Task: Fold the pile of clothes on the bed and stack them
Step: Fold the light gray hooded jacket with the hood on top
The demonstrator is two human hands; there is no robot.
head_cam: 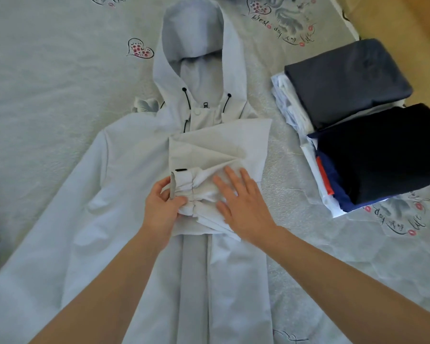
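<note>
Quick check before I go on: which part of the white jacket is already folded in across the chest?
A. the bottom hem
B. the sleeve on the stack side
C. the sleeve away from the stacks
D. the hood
B: the sleeve nearest the folded stacks lies across the white jacket chest, its cuff gripped by the left hand and pressed flat by the right hand; the hood lies flat above.

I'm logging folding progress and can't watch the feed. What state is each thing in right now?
White hooded jacket: laid flat, front up, hood unfolded.
Right sleeve: folded across the chest.
Left sleeve: spread out, unfolded.
Left hand: grips the folded sleeve's cuff.
Right hand: flat, pressing the folded sleeve.
Two stacks of clothes: folded, beside the jacket.
</note>
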